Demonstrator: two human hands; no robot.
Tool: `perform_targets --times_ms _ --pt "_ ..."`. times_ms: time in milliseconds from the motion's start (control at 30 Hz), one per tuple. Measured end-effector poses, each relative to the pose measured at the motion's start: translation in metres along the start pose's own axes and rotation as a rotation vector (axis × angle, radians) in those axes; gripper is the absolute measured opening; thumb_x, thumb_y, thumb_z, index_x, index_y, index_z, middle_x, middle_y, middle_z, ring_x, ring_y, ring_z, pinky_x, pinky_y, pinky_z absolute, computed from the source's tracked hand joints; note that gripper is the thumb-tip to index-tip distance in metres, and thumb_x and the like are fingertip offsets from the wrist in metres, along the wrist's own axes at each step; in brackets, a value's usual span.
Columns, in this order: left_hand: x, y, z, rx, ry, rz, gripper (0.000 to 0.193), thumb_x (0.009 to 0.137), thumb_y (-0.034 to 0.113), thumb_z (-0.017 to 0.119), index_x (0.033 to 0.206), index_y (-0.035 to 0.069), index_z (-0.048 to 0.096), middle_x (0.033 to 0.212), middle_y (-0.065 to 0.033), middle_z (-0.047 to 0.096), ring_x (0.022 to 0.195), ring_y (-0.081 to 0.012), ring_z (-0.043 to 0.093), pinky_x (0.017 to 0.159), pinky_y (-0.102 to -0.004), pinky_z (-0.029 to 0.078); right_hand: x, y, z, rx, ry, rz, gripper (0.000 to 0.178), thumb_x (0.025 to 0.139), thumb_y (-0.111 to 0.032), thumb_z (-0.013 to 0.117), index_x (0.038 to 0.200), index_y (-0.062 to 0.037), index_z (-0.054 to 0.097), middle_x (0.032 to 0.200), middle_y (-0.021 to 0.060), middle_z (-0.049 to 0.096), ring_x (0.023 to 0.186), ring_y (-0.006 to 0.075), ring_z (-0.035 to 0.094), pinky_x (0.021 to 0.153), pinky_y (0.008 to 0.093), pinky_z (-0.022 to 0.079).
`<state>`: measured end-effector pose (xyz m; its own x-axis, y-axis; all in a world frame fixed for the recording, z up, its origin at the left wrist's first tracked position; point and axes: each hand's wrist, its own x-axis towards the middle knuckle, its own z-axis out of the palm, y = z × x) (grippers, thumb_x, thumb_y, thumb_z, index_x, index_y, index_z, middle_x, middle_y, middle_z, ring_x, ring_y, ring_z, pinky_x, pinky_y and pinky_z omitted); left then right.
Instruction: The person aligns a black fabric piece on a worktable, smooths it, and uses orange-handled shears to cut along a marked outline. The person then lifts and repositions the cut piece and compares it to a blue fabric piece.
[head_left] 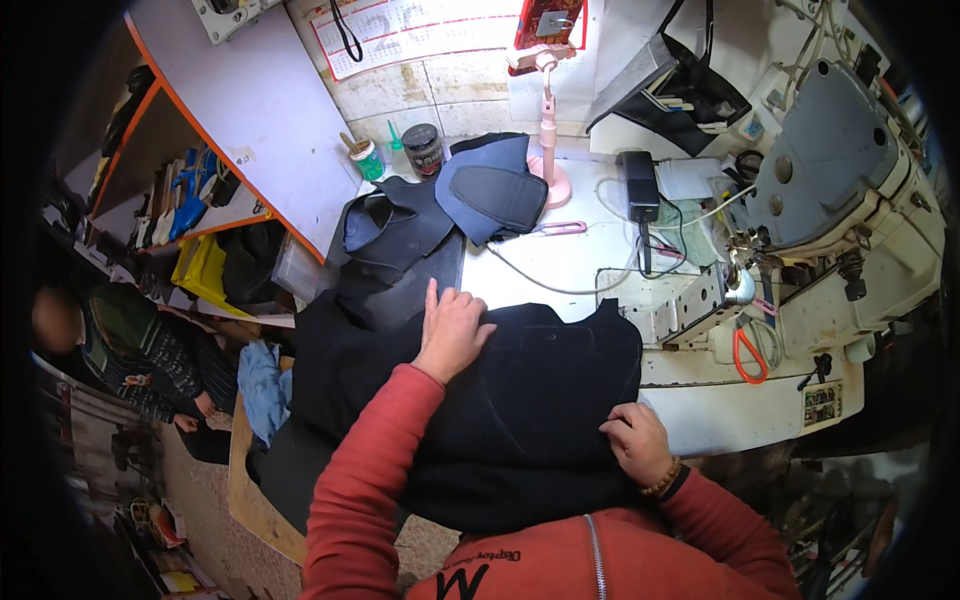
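Note:
A large sheet of black fabric [540, 390] with faint chalk lines spreads over the table's front edge and hangs toward my body. My left hand [455, 328] lies on its upper left part, fingers stretched out and apart. At the fabric's right edge is my right hand [640, 443], its fingers curled in against the cloth; a bead bracelet circles that wrist. Beyond my left hand sit dark cut pieces [395, 228] and a blue-grey piece with a dark rounded patch [497, 193]. A thread snipper with a pink handle [567, 228] lies beside them.
A sewing machine [830, 160] stands at the right, orange-handled scissors [748, 356] near its base. Behind are a pink stand [548, 130], a black power adapter [638, 187] and a dark jar [423, 150]. An orange-edged shelf [225, 130] is at left; another person [150, 350] is beyond it.

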<state>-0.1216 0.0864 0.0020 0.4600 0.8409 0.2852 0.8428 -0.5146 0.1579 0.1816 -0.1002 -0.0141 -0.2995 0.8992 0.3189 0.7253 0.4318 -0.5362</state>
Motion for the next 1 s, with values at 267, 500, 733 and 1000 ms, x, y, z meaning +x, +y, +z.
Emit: perform_targets --times_ms 267,500,733,1000 --pt "-0.012 0.009 -0.009 -0.036 0.084 0.430 0.004 0.079 0.009 0.064 0.082 0.011 0.061 0.085 -0.0053 0.056 0.085 -0.0239 0.060 0.077 -0.0354 0.051 0.002 0.000 0.000 -0.009 0.017 -0.020 0.020 0.073 0.001 0.070 0.090 -0.0082 0.068 0.098 0.0070 0.061 0.090 0.0285 0.059 0.076 0.0393 0.047" --pt "-0.031 0.020 -0.012 0.104 -0.050 0.453 0.007 0.083 0.013 0.063 0.090 0.010 0.061 0.099 -0.0071 0.064 0.083 -0.0231 0.064 0.074 -0.0337 0.052 0.000 -0.002 0.000 -0.009 0.008 -0.002 0.020 0.073 0.001 0.070 0.091 -0.0075 0.067 0.099 0.0071 0.061 0.092 0.0288 0.059 0.077 0.0394 0.047" --pt "-0.034 0.023 -0.008 0.116 0.091 0.531 0.007 0.083 0.014 0.063 0.088 0.010 0.061 0.101 -0.0097 0.066 0.081 -0.0225 0.064 0.074 -0.0325 0.053 0.000 -0.001 0.002 -0.010 0.016 0.005 0.020 0.073 0.000 0.069 0.092 -0.0076 0.067 0.100 0.0074 0.061 0.093 0.0290 0.059 0.077 0.0394 0.047" --pt "-0.032 0.032 -0.010 -0.166 -0.057 0.221 0.018 0.086 0.008 0.062 0.104 0.006 0.059 0.091 -0.0096 0.065 0.085 -0.0292 0.065 0.071 -0.0399 0.053 0.000 0.000 0.004 -0.002 0.019 0.025 0.020 0.074 0.001 0.069 0.092 -0.0078 0.068 0.100 0.0071 0.061 0.091 0.0290 0.058 0.077 0.0395 0.046"
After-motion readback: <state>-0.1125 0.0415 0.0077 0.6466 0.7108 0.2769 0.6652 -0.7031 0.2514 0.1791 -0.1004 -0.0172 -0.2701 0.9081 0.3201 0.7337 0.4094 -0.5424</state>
